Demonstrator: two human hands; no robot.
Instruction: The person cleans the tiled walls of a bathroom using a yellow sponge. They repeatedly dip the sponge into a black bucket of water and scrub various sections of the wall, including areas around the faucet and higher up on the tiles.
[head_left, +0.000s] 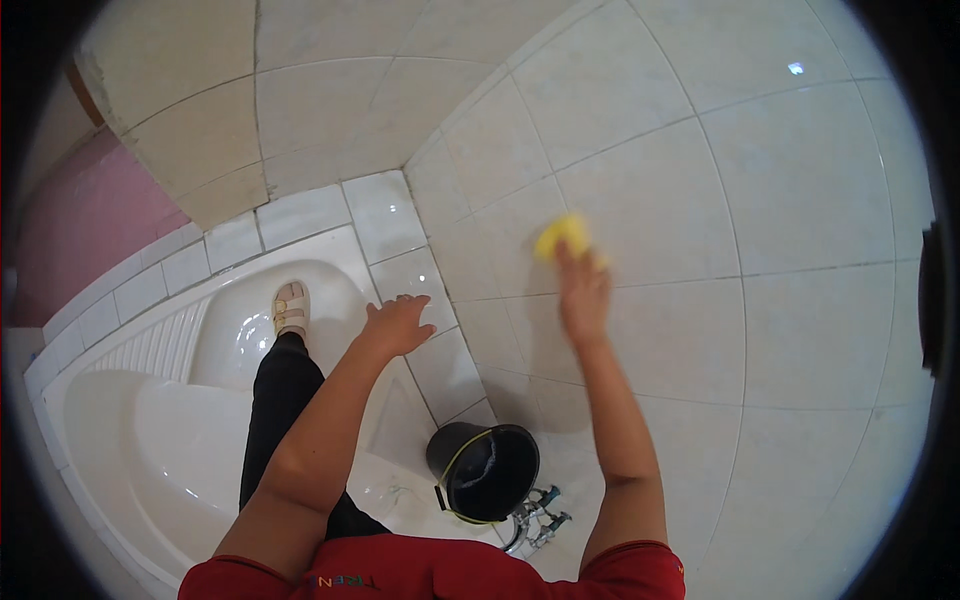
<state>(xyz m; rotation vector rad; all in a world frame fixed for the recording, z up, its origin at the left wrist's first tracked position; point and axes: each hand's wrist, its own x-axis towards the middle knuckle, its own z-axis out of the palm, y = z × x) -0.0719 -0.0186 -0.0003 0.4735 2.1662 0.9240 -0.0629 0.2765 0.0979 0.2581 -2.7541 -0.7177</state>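
My right hand (583,295) is closed over a yellow cloth (560,237) and presses it to the beige tiled wall (650,340). Motion blurs the cloth and my fingertips, and part of the cloth is hidden under my fingers. Lower and to the left, my left hand (396,324) has its fingers stretched out over the white tiled ledge (405,275) along the tub, with nothing in it. It appears to lean on the ledge, though the contact itself is hidden.
My sandalled foot (290,308) stands inside the white bathtub (130,420). A black bucket (497,475) with a yellow-green handle sits at the tub's right edge, beside a chrome tap (535,520). A pink surface (90,230) shows beyond the tub at the left.
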